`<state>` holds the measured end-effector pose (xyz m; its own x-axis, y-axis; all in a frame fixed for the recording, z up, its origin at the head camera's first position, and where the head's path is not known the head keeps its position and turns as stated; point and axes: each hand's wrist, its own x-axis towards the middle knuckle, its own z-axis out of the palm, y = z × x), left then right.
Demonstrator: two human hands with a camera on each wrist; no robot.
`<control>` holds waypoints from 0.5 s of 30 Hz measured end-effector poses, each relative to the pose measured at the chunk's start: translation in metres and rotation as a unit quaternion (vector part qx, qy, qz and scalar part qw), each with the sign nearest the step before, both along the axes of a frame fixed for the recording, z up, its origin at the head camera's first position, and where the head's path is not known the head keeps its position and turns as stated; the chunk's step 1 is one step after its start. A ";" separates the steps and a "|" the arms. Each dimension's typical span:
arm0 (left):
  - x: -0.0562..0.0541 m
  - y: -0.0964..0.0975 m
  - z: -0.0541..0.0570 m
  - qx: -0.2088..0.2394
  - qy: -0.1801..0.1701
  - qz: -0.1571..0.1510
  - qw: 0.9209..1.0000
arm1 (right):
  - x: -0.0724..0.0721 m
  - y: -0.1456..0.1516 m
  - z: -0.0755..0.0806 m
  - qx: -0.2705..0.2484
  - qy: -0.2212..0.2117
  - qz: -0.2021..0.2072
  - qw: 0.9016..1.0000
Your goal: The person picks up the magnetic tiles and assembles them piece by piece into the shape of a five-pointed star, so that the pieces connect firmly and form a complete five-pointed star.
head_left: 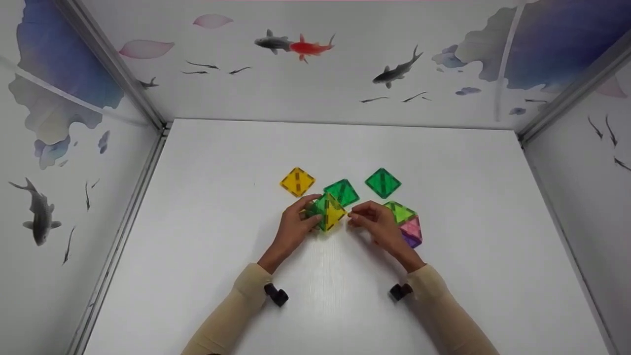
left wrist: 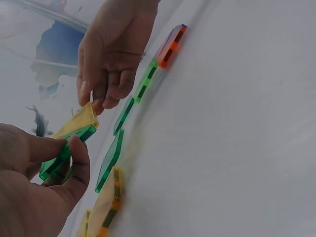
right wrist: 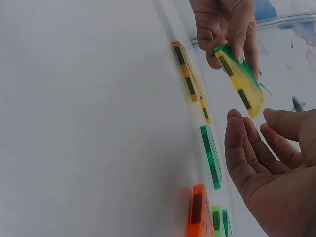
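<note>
My left hand [head_left: 294,223] pinches a green triangular magnetic tile [left wrist: 57,160] between thumb and fingers, raised over the table. Joined to it along an edge is a yellow triangular magnetic tile [head_left: 335,213], tilted against the green one. Just right of the yellow tile's corner is my right hand [head_left: 377,222], its thumb and fingertips apart and nothing between them in the right wrist view. Behind the held pair lies a green tile [head_left: 346,190], partly covered in the head view. Another yellow tile [left wrist: 109,200] lies low beside the left hand in the left wrist view.
Farther back on the white table [head_left: 222,162] lie a yellow diamond [head_left: 291,182] and a green diamond [head_left: 389,183]. Beside my right hand sits a group of light green [head_left: 402,212], pink [head_left: 412,228] and purple tiles [head_left: 413,240]. Printed panels wall the table in.
</note>
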<state>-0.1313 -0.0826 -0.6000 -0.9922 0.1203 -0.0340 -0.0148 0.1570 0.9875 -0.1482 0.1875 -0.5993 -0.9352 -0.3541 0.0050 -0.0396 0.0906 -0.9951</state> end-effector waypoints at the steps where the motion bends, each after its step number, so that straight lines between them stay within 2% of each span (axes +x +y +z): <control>1: 0.000 -0.005 0.000 0.002 -0.001 0.004 1.000 | 0.000 0.003 0.000 0.005 0.000 0.000 1.000; 4: -0.001 -0.024 0.000 0.013 -0.008 0.025 1.000 | 0.000 0.015 -0.001 0.018 0.010 -0.012 1.000; 9: -0.002 -0.058 -0.001 0.019 -0.019 0.075 0.997 | -0.004 0.038 -0.003 0.050 0.026 -0.054 0.997; 15: 0.002 -0.089 -0.007 0.008 -0.038 0.119 0.992 | -0.009 0.059 -0.001 0.061 0.006 -0.089 0.994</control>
